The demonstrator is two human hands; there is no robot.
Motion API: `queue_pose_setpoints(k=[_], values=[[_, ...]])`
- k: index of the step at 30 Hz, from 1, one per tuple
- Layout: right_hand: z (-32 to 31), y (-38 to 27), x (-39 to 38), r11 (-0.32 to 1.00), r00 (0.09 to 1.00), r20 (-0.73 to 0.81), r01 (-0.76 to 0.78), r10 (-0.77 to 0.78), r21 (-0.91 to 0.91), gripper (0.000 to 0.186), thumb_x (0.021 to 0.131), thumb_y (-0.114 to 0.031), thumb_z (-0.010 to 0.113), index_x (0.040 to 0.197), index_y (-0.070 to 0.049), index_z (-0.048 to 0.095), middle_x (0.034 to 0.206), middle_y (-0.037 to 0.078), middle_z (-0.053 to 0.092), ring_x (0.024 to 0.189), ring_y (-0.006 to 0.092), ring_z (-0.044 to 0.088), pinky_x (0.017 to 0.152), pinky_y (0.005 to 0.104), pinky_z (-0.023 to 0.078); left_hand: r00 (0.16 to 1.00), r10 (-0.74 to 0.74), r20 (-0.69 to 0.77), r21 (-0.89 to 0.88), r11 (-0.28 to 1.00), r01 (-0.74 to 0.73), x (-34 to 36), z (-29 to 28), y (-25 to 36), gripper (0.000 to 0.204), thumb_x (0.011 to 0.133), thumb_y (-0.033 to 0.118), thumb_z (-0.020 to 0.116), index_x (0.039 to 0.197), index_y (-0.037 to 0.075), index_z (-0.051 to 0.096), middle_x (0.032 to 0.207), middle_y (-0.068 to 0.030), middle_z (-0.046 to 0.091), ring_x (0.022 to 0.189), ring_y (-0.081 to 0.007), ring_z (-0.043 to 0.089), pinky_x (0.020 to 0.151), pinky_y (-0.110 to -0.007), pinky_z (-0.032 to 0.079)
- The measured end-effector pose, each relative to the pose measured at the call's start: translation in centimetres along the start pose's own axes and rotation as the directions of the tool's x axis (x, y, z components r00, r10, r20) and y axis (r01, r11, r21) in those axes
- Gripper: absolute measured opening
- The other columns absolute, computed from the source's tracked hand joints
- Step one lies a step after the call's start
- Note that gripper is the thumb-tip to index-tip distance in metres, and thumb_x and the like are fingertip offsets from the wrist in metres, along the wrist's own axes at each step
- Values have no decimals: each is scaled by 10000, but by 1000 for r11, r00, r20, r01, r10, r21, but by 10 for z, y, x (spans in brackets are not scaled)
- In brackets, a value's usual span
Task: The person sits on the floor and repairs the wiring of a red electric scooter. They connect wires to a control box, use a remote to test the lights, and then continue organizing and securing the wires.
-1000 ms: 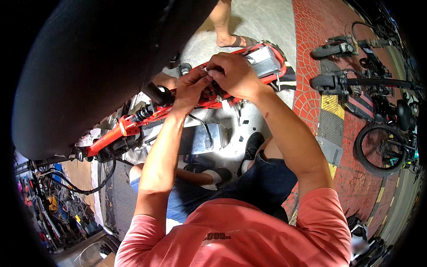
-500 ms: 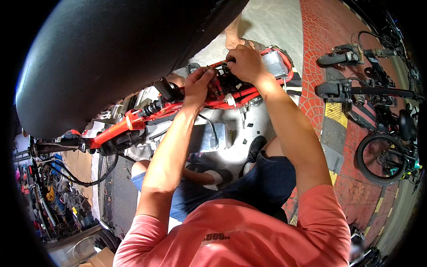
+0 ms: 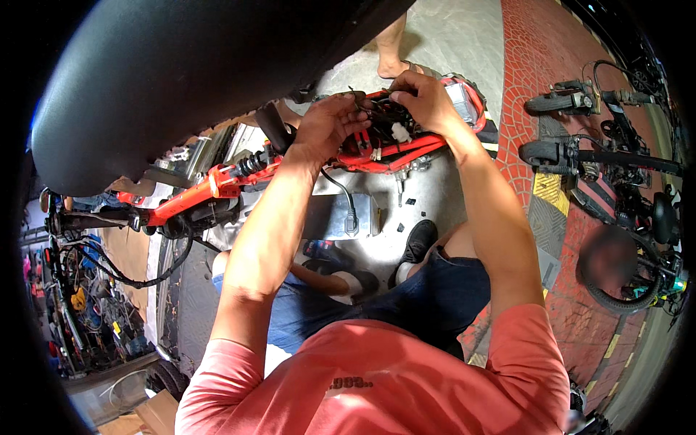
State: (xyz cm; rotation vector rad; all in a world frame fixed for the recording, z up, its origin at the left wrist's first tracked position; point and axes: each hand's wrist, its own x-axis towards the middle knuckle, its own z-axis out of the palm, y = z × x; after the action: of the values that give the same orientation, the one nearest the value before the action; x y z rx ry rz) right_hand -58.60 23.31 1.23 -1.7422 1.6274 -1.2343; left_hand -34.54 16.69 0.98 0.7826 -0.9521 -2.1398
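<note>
A red two-wheeler frame (image 3: 395, 161) lies across in front of me, its open middle packed with dark wires (image 3: 388, 116). My left hand (image 3: 328, 125) is over the near left of this opening, fingers curled and a thin dark wire at their tips. On the opening's far right side, my right hand (image 3: 428, 100) pinches a thin wire between thumb and forefinger. Between the hands a white connector (image 3: 400, 132) sits among the wires. A silver finned box (image 3: 464, 101) is fixed at the frame's right end.
A large black padded seat (image 3: 181, 87) fills the upper left. Below the frame stands a metal box (image 3: 326, 216) with a black plug (image 3: 351, 222) on it. Another person's bare foot (image 3: 392, 68) is beyond the frame. Parked scooters (image 3: 554, 152) line the right; bicycles and parts crowd the left.
My left hand has turned and its fingers have loosened from a tight pinch. The right hand stays at the wires. The whole view has shifted slightly.
</note>
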Motion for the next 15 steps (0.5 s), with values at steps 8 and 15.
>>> queue_pose_setpoints(k=[8, 15], values=[[-17, -5, -11, 994, 988, 131, 77, -86, 73, 138, 949, -60, 721, 1055, 28, 723, 1018, 74, 716, 947, 145, 636, 901, 308, 509, 993, 105, 57, 307, 945, -117, 2, 6, -14, 140, 1042, 160, 701, 1027, 26, 738, 877, -40, 719, 711, -128, 651, 660, -301, 577], [-22, -9, -19, 998, 978, 209, -17, 5, 56, 149, 947, -60, 721, 1065, 31, 718, 956, 50, 735, 933, 138, 639, 887, 315, 515, 971, 238, 25, 595, 777, -206, -5, 25, -24, 169, 1026, 174, 718, 1003, 10, 749, 798, -10, 696, 605, -72, 583, 543, -240, 479]])
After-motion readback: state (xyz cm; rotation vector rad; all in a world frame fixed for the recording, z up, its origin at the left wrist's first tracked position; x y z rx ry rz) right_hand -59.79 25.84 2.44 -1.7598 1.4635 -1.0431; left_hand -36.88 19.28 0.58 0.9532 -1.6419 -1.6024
